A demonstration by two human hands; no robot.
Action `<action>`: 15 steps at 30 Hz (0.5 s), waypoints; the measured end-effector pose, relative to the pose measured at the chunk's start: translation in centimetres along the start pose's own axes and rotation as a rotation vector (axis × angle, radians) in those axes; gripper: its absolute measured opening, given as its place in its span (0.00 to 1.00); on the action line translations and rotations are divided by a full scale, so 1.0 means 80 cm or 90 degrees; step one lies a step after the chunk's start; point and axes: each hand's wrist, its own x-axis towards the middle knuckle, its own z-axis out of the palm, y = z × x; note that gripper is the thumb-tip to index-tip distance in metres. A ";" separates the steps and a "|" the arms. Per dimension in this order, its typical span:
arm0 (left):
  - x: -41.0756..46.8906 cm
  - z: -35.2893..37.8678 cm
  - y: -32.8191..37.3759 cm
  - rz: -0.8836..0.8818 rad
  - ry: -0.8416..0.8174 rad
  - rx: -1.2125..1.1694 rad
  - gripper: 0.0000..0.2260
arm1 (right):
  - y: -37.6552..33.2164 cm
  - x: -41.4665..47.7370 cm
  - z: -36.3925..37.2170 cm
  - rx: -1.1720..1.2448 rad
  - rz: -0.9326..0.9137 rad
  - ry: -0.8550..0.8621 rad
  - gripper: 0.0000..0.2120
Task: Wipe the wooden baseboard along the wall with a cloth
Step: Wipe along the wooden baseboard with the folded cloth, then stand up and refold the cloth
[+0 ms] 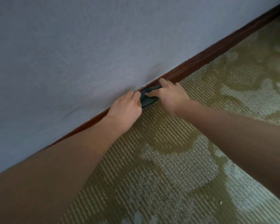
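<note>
Carpet (pixel 152 167) lies nearest, patterned olive and pale, with both my forearms reaching across it toward the wall. My left hand (pixel 126 109) pinches the near edge of the dark cloth (pixel 148 101) with curled fingertips. My right hand (pixel 170 96) grips the other side, thumb laid across the fabric and fingers curled over its top. The cloth is bunched between the two hands, pressed against the wooden baseboard (pixel 208 54) right where board meets carpet. Beyond it the baseboard runs up and away to the right along the grey-blue wall (pixel 87 46), and that long stretch looks like the work left to do. To wipe well, I judge I should spread the bunched cloth flatter so it covers the face and the top ledge of the board together. Then I should press firmly and draw it along the grain in one steady pass. I should mind the grooves in the moulding, where dust probably sits, and avoid dragging lint up from the carpet.
</note>
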 end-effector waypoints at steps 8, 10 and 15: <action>-0.029 -0.043 -0.044 0.162 0.234 0.075 0.15 | -0.017 -0.051 -0.004 0.235 0.006 0.199 0.21; -0.032 -0.064 -0.045 0.180 0.257 0.038 0.12 | -0.021 -0.064 -0.023 0.302 0.066 0.240 0.20; -0.037 -0.142 -0.027 0.202 0.304 -0.068 0.10 | -0.033 -0.124 -0.100 0.540 0.282 0.335 0.17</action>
